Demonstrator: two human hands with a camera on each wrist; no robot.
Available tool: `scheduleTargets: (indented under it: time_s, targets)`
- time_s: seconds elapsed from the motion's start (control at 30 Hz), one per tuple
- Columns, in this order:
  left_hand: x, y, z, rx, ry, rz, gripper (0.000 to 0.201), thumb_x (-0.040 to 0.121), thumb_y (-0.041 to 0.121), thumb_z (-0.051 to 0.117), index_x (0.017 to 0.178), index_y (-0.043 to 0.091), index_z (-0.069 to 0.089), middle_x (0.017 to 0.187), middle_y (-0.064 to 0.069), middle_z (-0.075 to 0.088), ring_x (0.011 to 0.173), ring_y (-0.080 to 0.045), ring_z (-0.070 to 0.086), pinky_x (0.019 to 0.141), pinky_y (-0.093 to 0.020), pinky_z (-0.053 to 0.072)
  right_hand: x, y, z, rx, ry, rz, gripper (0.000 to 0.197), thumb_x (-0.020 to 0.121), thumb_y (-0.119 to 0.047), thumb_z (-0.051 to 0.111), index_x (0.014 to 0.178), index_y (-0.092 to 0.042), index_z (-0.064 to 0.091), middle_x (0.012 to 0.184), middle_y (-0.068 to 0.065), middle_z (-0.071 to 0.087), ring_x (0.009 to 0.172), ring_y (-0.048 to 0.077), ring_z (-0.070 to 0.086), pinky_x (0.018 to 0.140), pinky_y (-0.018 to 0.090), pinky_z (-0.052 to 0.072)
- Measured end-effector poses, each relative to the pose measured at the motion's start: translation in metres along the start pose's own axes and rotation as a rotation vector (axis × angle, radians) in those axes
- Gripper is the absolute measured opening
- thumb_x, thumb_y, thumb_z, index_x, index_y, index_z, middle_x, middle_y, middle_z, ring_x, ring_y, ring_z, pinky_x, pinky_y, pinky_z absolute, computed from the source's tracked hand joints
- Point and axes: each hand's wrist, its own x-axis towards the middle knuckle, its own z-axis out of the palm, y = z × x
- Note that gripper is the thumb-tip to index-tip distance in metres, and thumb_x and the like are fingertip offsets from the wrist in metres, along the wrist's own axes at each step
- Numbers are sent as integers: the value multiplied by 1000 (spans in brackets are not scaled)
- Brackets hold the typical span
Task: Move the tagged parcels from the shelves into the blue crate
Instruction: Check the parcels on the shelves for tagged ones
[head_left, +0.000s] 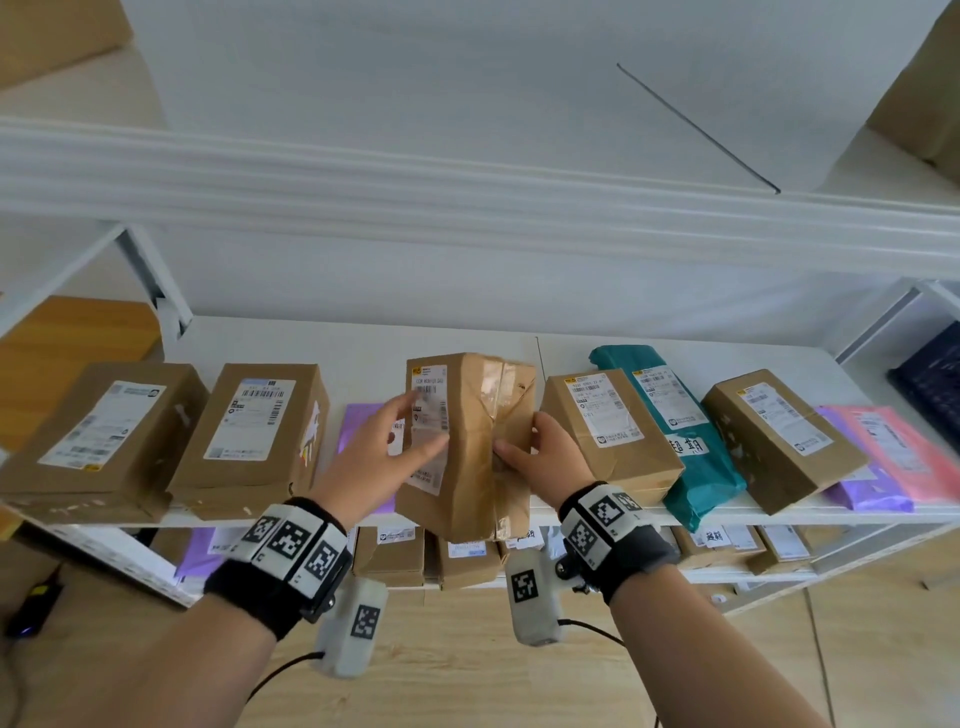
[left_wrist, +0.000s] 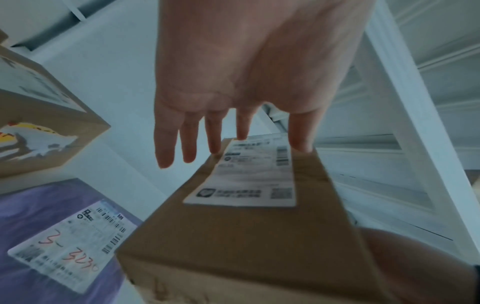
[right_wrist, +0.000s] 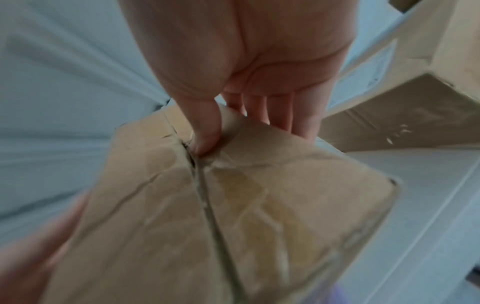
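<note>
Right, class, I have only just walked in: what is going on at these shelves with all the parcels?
A person stands at white shelves lined with parcels and has one brown cardboard parcel tilted up between both hands. The right hand grips its crumpled, taped side, thumb pressed into the seam. The left hand lies with straight fingers against the face bearing the shipping label. Other boxes, a teal mailer and purple and pink mailers are on the shelf. No blue crate is in view.

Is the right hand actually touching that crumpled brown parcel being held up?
Touching. The right wrist view shows the right hand pinching the brown parcel: thumb pressed into its seam, fingers behind the flap.
</note>
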Motion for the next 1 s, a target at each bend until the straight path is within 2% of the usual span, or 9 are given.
scheduleTargets:
  time_s: [0.07, 0.17, 0.23, 0.4, 0.47, 0.6, 0.73, 0.9, 1.0]
  targets:
    - [-4, 5, 4, 16, -70, -9, 87, 78, 62, 56, 152, 33, 19, 155, 12, 29, 138, -13, 35, 105, -32, 33, -1, -3, 1, -8, 21, -23, 54, 86, -30, 70, 130, -10, 46, 123, 0, 58, 112, 16, 55, 90, 26, 45]
    - [-2, 2, 5, 13, -106, -22, 91, 81, 54, 63, 153, 35, 12, 155, 14, 28, 126, -12, 49, 85, -17, 40, -4, -8, 2, -17, 35, -52, 55, 84, -29, 72, 129, -12, 44, 115, -4, 55, 104, 10, 52, 87, 24, 44]
    - [0, -1, 3, -33, -124, -26, 88, 83, 48, 65, 153, 36, 12, 154, 13, 31, 117, -8, 56, 86, -20, 46, -5, -8, 3, -13, 27, -64, 51, 84, -29, 73, 125, -16, 45, 110, -9, 54, 101, 8, 53, 87, 25, 47]
    - [1, -4, 2, -90, -142, -48, 69, 95, 31, 56, 152, 30, 19, 152, 10, 34, 139, -7, 32, 68, -2, 39, -4, -5, 6, 32, -21, -60, 41, 82, -30, 74, 112, -28, 46, 103, -15, 57, 99, 13, 62, 86, 43, 56]
    - [2, -5, 3, -79, -149, -47, 67, 96, 31, 55, 152, 29, 18, 152, 10, 33, 140, -8, 31, 77, -4, 37, -4, -6, 6, 31, -23, -64, 41, 82, -31, 74, 111, -28, 45, 102, -16, 57, 99, 14, 62, 85, 43, 56]
    - [1, -6, 3, -98, -162, -27, 67, 96, 29, 55, 152, 32, 17, 155, 8, 30, 138, -9, 34, 99, -23, 38, -5, -8, 6, 27, -27, -64, 42, 82, -28, 74, 110, -29, 43, 102, -16, 54, 100, 16, 62, 86, 44, 56]
    - [-1, -6, 4, -130, -171, -27, 71, 96, 24, 55, 152, 33, 12, 155, 9, 28, 128, -14, 49, 104, -32, 39, -8, -9, 6, 36, -26, -69, 43, 81, -23, 76, 109, -27, 43, 100, -18, 53, 98, 19, 63, 86, 45, 56]
    - [2, -15, 6, -263, -134, -57, 69, 94, 7, 57, 147, 30, 21, 138, 12, 44, 110, -5, 58, 87, -18, 52, -12, -12, 7, 0, -31, -120, 48, 81, -19, 76, 116, -25, 44, 115, -12, 55, 88, 12, 66, 85, 33, 55]
    - [4, -22, 5, -348, -90, -118, 58, 92, -2, 57, 134, 28, 30, 122, 3, 57, 101, -2, 58, 81, -21, 55, -17, -15, 10, -27, -66, -189, 51, 82, -18, 75, 123, -25, 47, 122, -11, 52, 97, 9, 62, 87, 24, 52]
